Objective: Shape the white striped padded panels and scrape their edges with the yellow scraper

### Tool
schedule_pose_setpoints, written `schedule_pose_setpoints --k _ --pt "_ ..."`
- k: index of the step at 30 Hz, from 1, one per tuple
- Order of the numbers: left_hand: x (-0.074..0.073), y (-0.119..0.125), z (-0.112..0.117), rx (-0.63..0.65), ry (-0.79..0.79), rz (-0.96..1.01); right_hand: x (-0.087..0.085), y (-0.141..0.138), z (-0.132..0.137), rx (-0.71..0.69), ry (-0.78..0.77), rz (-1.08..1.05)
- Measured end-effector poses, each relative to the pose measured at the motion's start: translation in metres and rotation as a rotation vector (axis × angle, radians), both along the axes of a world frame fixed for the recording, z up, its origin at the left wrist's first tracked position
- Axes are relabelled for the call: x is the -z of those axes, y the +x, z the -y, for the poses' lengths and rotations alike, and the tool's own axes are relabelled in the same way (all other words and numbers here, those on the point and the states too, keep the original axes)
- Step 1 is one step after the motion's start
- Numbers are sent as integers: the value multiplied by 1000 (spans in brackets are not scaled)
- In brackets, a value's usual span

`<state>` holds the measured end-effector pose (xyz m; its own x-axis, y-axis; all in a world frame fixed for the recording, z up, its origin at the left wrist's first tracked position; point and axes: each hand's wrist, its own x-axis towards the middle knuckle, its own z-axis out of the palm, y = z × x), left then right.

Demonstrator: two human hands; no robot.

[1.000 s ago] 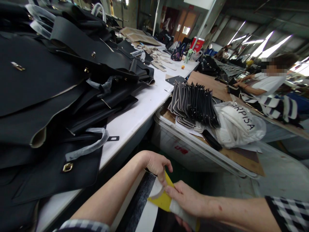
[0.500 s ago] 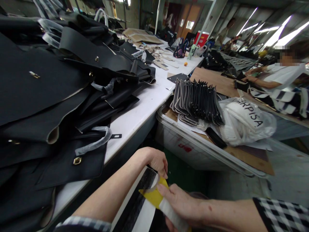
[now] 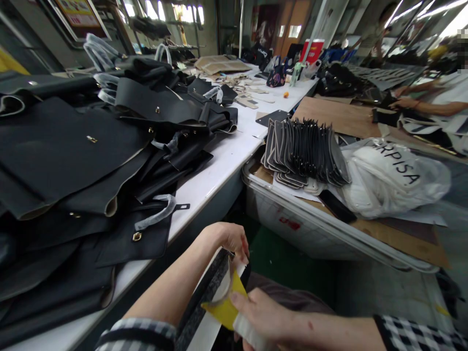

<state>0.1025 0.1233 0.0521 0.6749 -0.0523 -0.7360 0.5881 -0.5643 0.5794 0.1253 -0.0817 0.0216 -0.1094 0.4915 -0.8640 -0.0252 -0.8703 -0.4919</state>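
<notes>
My left hand [image 3: 234,241] is bent over the far end of a long black and white piece [image 3: 209,287], its fingers curled round that end. The piece slants up from the bottom of the view, with a dark, speckled band along it. My right hand [image 3: 259,312] is closed on a yellow and off-white strip [image 3: 224,308], thumb on top. A pointed yellow corner sticks out to the left, and the strip's upper end reaches up close to my left fingers. Whether the strip is joined to the piece there, I cannot tell.
Black bag pieces [image 3: 87,151] are heaped on the white table [image 3: 204,190] at left. To the right, a row of black flaps [image 3: 307,151] and a plastic bag of white parts [image 3: 395,178] sit on a clear bin [image 3: 292,229]. A co-worker's arms [image 3: 427,105] show far right.
The view has turned left, so table and bin appear shifted right. My right hand, with the yellow strip, has moved slightly down and left; my left hand keeps its hold.
</notes>
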Motion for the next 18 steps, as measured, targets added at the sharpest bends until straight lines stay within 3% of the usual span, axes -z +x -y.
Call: schedule_pose_setpoints --k 5,7,10,13,18 --pt "10 -8 -9 -16 -88 3 -13 28 26 -86 333 -209" --pt "11 -10 -10 -17 -109 6 -11 41 30 1 311 -88" --pt "11 -12 -10 -17 -115 -7 -1 53 19 242 317 60" --pt "9 -13 -8 -19 -99 -26 11 50 0 411 411 23" --pt "-2 -14 1 -30 -48 -36 28 28 -10 568 401 -114"
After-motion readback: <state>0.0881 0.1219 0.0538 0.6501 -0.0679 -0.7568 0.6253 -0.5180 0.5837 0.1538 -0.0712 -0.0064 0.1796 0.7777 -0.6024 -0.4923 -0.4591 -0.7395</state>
